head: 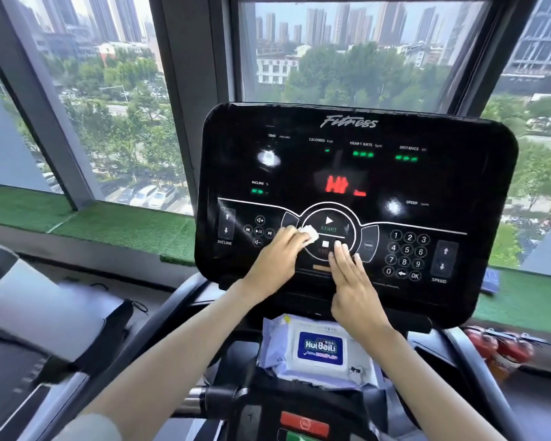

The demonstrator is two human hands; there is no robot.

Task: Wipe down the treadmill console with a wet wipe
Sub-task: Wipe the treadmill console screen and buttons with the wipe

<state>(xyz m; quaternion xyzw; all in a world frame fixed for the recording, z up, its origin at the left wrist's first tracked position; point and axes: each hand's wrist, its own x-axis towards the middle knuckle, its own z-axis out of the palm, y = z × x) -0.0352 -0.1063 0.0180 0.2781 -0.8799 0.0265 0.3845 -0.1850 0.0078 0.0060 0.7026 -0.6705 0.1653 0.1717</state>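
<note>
Mid-wipe: the left hand (279, 256) pinches a folded wipe (310, 233) in its fingers against the console (357, 173) beside the start button (328, 222), while the right hand (352, 288) rests flat, fingers together; next, probably sweep across the keypad (406, 254).

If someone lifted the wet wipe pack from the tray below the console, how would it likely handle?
The wipe pack looks like a soft, crinkled plastic pouch, so it would probably sag and flex rather than stay rigid. It lies flat and wide, so rolling or tipping seems unlikely. Its glossy film may be somewhat slippery.
</note>
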